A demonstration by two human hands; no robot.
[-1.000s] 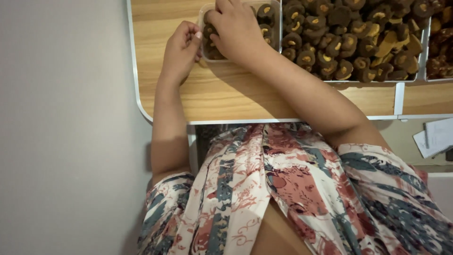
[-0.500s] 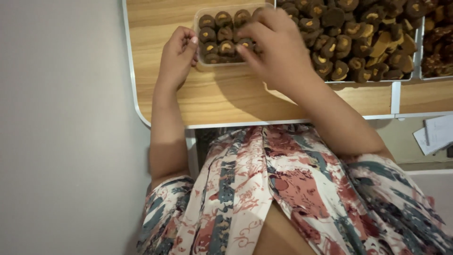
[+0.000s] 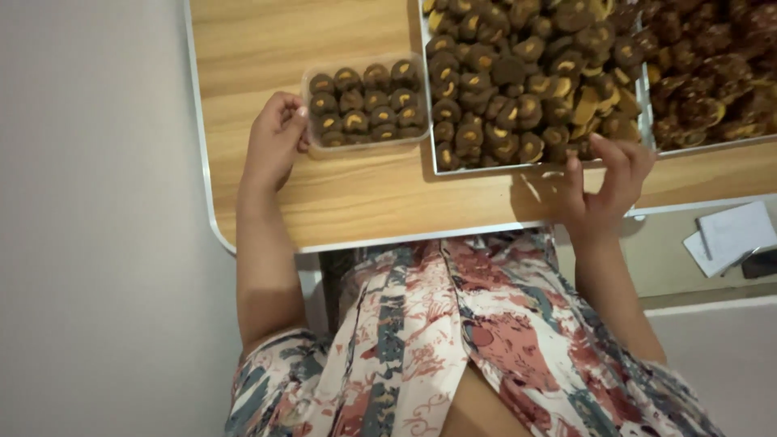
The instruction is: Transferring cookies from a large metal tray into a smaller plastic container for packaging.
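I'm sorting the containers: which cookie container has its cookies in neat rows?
The small clear plastic box beside the left hand; the big tray and the tray at far right hold loose piles.

A small clear plastic container [image 3: 366,105] sits on the wooden table, uncovered and packed with neat rows of round dark-brown cookies, each topped with a pale nut piece. At its 3 o'clock, just beside it, lies a large white tray [image 3: 518,168] heaped loosely with the same cookies [image 3: 518,89].
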